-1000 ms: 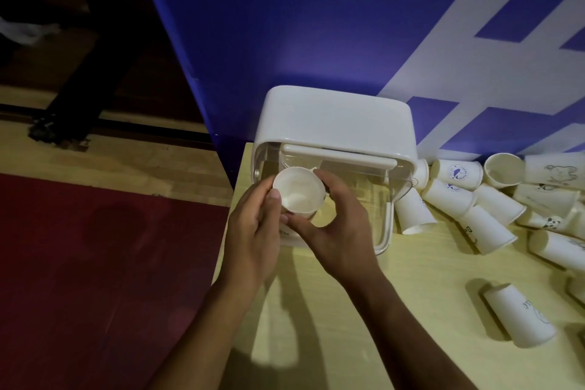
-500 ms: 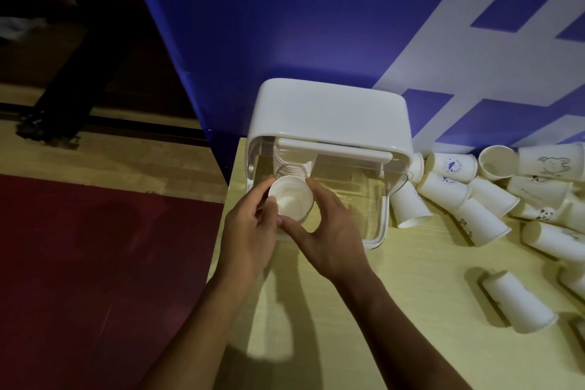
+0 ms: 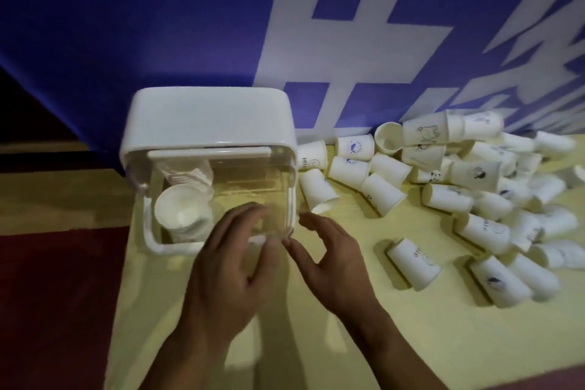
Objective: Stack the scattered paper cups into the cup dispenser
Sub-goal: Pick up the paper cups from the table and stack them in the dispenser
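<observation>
Cup dispenser (image 3: 209,123): one, with a white top and a clear front, standing at the left end of the yellow table (image 3: 316,342) against the blue wall (image 3: 158,25). Stacked cups (image 3: 183,212): one nested column in the left part of the dispenser, the frontmost mouth facing the camera; the number of cups in it cannot be told. Left hand (image 3: 228,269): empty, fingers loosely curved and apart, in front of the clear front and just right of the stacked cups, not touching them. Right hand (image 3: 332,263): empty, fingers loosely curved, just beside the dispenser's front right corner, thumb tip close to the left hand's fingertips. Both hands are blurred. Scattered paper cups (image 3: 474,174): more than twenty, white, some with small printed figures, lying mostly on their sides in a heap right of the dispenser; overlap and blur prevent an exact count. Lone cup (image 3: 413,263): one, on its side, nearest the right hand but apart from it. Red floor (image 3: 47,294): left of the table.
</observation>
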A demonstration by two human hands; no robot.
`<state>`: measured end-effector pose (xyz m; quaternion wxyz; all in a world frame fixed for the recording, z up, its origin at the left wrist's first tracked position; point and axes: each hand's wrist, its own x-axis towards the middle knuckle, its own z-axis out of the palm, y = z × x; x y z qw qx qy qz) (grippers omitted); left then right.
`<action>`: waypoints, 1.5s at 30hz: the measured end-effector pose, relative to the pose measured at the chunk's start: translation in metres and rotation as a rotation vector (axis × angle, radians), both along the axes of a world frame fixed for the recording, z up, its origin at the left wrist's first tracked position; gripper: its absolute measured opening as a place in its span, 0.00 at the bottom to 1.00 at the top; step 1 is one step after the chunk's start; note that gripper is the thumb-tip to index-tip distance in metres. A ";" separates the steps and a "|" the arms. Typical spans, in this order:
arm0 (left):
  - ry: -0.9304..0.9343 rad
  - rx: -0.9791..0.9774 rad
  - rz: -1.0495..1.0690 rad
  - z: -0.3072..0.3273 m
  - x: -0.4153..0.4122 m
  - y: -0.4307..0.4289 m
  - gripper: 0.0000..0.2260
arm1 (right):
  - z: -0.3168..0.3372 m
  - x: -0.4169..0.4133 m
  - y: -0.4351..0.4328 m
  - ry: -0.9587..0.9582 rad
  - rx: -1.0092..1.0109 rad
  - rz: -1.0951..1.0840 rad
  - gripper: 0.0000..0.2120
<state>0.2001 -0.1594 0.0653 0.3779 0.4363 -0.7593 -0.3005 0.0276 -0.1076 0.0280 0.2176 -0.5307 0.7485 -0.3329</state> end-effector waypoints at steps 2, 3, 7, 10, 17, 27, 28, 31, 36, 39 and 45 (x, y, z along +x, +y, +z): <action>-0.078 0.018 -0.159 -0.004 -0.050 0.001 0.18 | -0.003 -0.036 0.024 -0.015 0.005 -0.070 0.22; -0.146 0.007 -0.219 -0.008 -0.077 0.000 0.19 | -0.005 -0.054 0.035 -0.025 0.013 -0.105 0.20; -0.544 -0.031 -0.483 -0.039 -0.185 -0.016 0.27 | -0.015 -0.127 0.084 0.019 0.036 -0.234 0.13; -0.800 -0.094 -0.575 -0.063 -0.246 -0.037 0.34 | -0.018 -0.175 0.121 0.001 0.081 -0.323 0.13; -0.934 -0.461 -0.651 -0.108 -0.293 -0.058 0.38 | -0.030 -0.243 0.177 -0.092 0.151 -0.390 0.19; -0.181 0.217 -0.177 -0.060 -0.263 -0.011 0.35 | -0.052 -0.243 0.153 -0.095 0.310 -0.185 0.54; -0.097 0.273 -0.103 -0.056 -0.253 -0.004 0.36 | -0.055 -0.239 0.147 -0.085 0.314 -0.185 0.57; 0.131 0.398 0.030 -0.048 -0.224 0.014 0.34 | -0.064 -0.224 0.135 -0.063 0.362 -0.193 0.57; 0.284 0.420 0.132 -0.039 -0.181 0.027 0.26 | -0.085 -0.206 0.133 0.030 0.295 -0.249 0.40; 0.370 0.444 0.179 -0.033 -0.152 0.025 0.23 | -0.075 -0.202 0.129 -0.081 0.281 -0.331 0.42; 0.384 0.405 0.176 -0.008 -0.088 0.024 0.30 | -0.021 -0.173 0.097 -0.064 0.119 -0.330 0.40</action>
